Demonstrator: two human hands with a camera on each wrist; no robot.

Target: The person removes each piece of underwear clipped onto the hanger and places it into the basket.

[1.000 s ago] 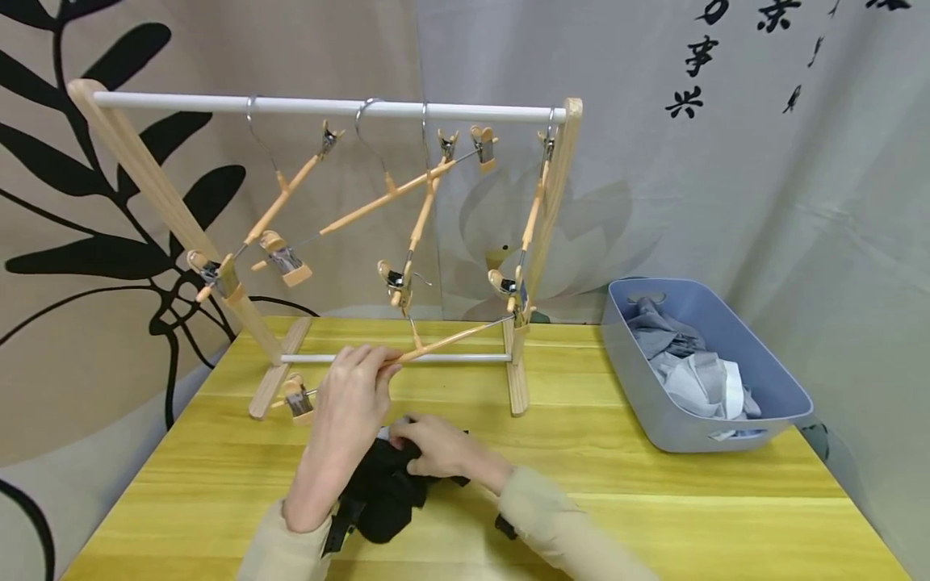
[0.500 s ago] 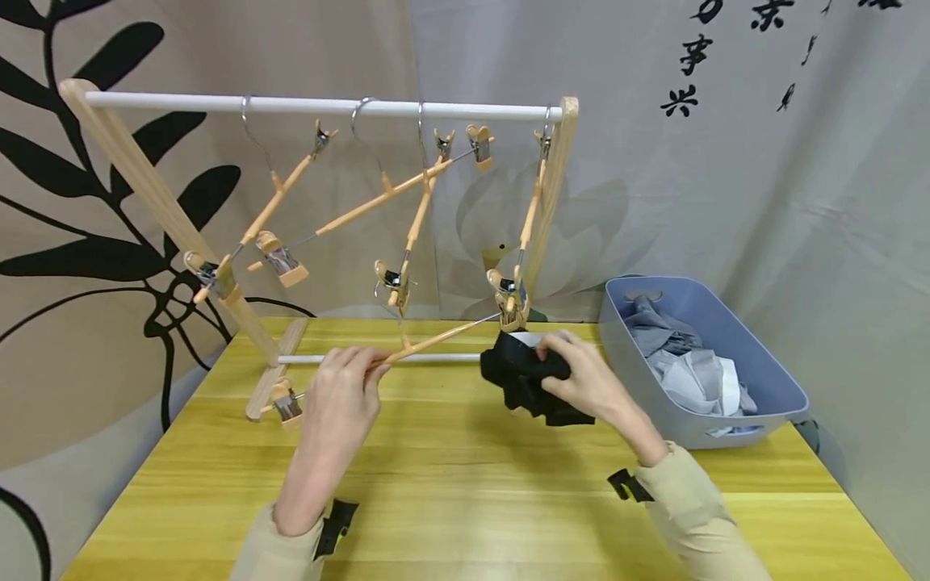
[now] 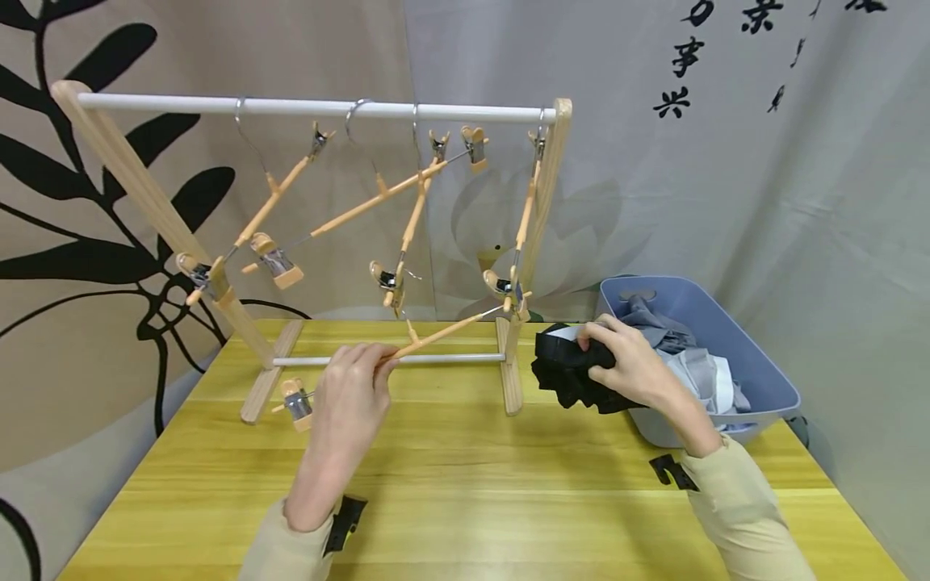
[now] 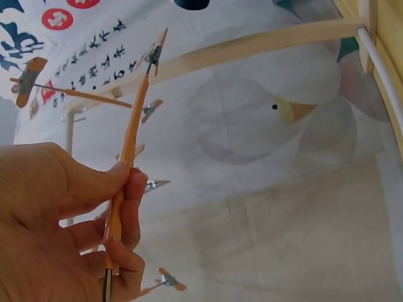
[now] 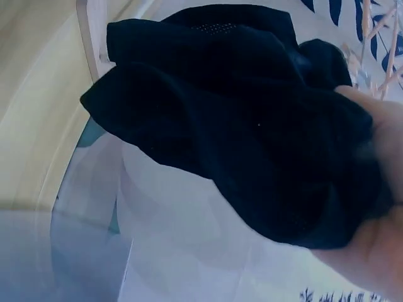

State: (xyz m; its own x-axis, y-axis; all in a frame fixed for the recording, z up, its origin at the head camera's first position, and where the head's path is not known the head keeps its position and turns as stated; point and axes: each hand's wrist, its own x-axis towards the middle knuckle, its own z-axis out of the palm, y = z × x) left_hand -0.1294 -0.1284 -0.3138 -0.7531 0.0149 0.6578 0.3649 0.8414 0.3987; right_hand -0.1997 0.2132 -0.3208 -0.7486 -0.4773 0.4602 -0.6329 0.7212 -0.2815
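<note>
My left hand (image 3: 350,395) grips a light wooden clip hanger (image 3: 446,329) by its bar, just in front of the rack. In the left wrist view thumb and fingers wrap the hanger's bar (image 4: 130,138), a metal clip at its upper end. Bunched in my right hand (image 3: 635,359) is a black garment (image 3: 570,367) with a pale patch inside its upper opening. It overlaps the left side of a blue-grey basket (image 3: 773,367) in the head view. The right wrist view shows the dark garment (image 5: 252,132) spreading out in loose folds from the fingers.
Several clip hangers (image 3: 378,197) hang from the white rail (image 3: 312,106) of a small wooden rack (image 3: 541,202). Grey clothes (image 3: 701,375) lie in the basket at the right. Everything stands on a yellow wooden table (image 3: 465,484) before a printed curtain.
My right hand has carried the black garment from beside the left hand rightward to the basket's side. The left hand keeps hold of the hanger in nearly the same place.
</note>
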